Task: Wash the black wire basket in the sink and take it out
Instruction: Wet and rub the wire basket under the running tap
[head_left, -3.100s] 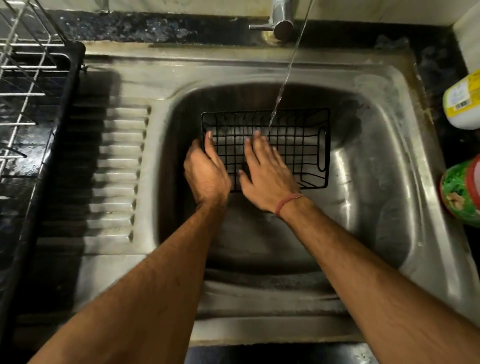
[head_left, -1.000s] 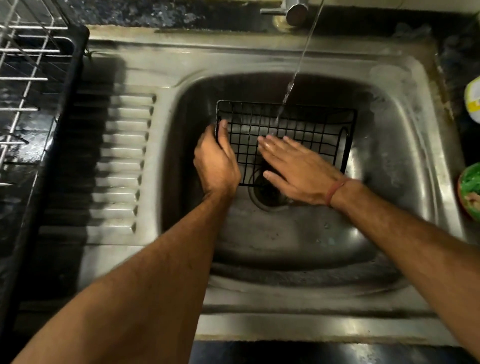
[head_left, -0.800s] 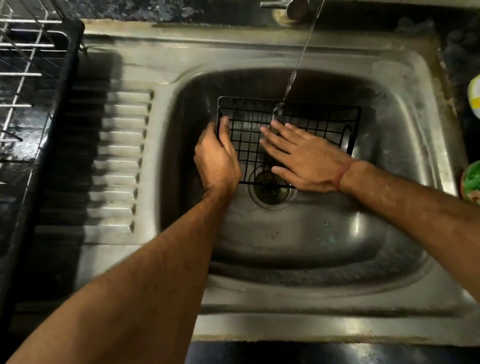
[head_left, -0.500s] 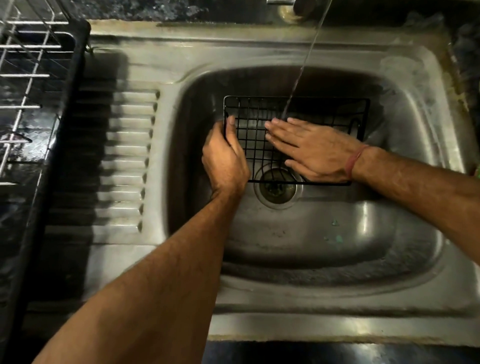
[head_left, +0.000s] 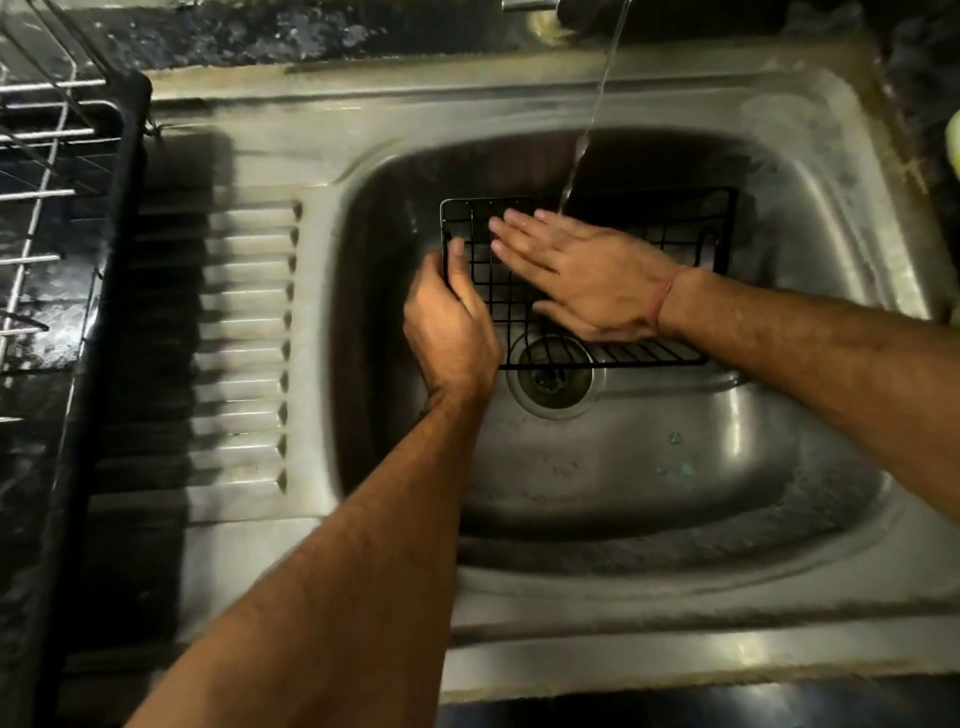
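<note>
1. Black wire basket (head_left: 670, 234): inside the steel sink (head_left: 810, 171), toward the far side of the bowl, near edge over the drain (head_left: 553, 376).
2. Left hand (head_left: 449, 325): at the basket's left end, fingers curled round the end wire, thumb lying up along the corner; gripping the basket.
3. Right hand (head_left: 582, 270): laid flat on the basket's grid, fingers straight and spread, pointing left; pressing, not grasping. Red thread band (head_left: 662, 299) on the wrist.
4. Water stream (head_left: 597, 98): thin, falling from the top edge of the view, landing at the basket's far rim just beside the right hand's fingertips.
5. Ribbed draining board (head_left: 244, 343): part of the sink unit, left of the bowl.
6. Dish rack (head_left: 47, 197): far left, pale wire bars in a black frame.
7. Dark speckled counter (head_left: 270, 28): behind the sink.
</note>
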